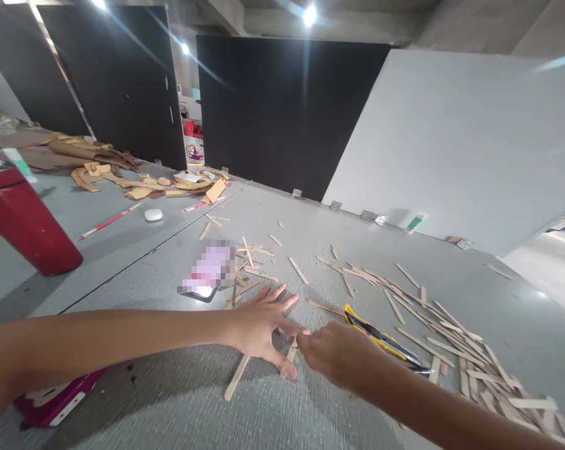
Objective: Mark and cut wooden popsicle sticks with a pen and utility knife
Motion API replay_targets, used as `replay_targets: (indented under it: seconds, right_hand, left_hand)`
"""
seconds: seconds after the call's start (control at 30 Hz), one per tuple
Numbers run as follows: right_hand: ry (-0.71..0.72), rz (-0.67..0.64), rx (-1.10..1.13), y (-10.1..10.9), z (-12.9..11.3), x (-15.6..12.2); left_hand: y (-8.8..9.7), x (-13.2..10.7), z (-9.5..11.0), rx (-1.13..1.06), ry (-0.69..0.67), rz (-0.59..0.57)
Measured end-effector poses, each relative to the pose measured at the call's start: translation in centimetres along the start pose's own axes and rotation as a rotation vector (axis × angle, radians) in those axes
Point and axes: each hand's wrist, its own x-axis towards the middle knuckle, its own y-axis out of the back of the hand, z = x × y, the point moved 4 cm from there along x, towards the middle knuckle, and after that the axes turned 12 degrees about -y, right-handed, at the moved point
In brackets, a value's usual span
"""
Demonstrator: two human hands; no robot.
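My left hand [262, 325] lies on the grey table [179, 400] with its fingers spread, pressing down on thin wooden sticks, one of which [236, 377] pokes out below the palm. My right hand [337, 355] is closed, its fingertips pinched against the left hand's fingers at a small stick [290, 353]; what it grips is mostly hidden. A yellow and black utility knife [386, 340] lies just behind the right hand.
Several loose wooden sticks [455, 350] litter the table to the right and centre. A phone [206, 270] lies beyond the left hand. A red cylinder [22, 219] stands far left, a magenta box [57, 400] near my left arm. Cardboard scraps [123, 175] pile at the back left.
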Motion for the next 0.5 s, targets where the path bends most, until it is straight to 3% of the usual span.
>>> replay_targets:
  seconds: [0.2, 0.37, 0.5]
  right_hand:
    - [-0.007, -0.113, 0.104, 1.3, 0.8, 0.4]
    - [-0.061, -0.285, 0.248, 1.6, 1.7, 1.4]
    - [-0.060, -0.235, 0.259, 1.5, 1.6, 1.4]
  left_hand:
    - [-0.3, 0.1, -0.3, -0.006, -0.011, 0.023]
    - [-0.4, 0.1, -0.4, -0.001, -0.040, 0.064]
    - [-0.4, 0.0, -0.4, -0.012, -0.035, 0.065]
